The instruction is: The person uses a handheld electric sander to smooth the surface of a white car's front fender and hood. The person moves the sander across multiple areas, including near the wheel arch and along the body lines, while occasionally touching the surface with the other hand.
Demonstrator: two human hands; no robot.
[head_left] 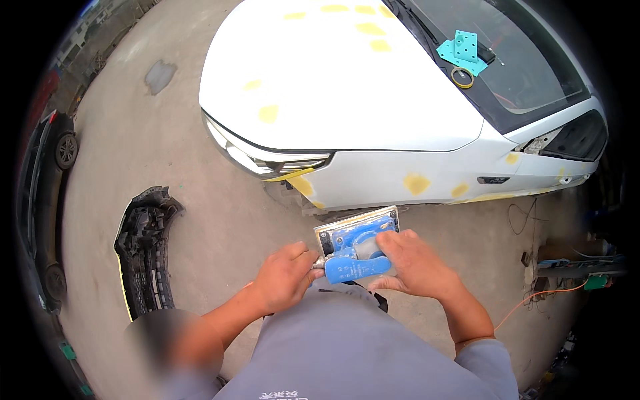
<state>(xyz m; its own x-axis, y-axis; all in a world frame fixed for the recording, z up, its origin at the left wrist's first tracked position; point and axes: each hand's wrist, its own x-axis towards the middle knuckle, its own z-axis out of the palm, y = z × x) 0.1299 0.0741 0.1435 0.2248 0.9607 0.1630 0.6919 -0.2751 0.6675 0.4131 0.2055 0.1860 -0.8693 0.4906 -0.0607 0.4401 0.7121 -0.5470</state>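
Sander [357, 269] in blue, with a rectangular plate [365, 218] on its far side, is up in front of the person's body, between the left hand [287, 275] and the right hand [419, 263]. The left hand has its fingers closed round the metal fitting [319, 263] at the tool's left end, while the right hand grasps the other end, its fingers over the grey cap [367, 249] and its thumb side toward the plate. Just below both hands is the person's grey shirt [360, 347]. Beyond the hands stands a white car [347, 107], apart from the tool, with yellow patches [417, 184] on its hood and side; its headlight [257, 157] is ahead and to the left of the left hand. Farther out, ahead and to the right of the right hand, green sheets with holes [465, 47] and a yellow ring of tape [462, 77] lie at the foot of the windshield [533, 60]. Well to the left of the left hand, a loose bumper [150, 260] lies on the ground [227, 247], and a dark car [50, 200] stands past it. To the right of the right hand, an orange hose [533, 300] runs along the ground.
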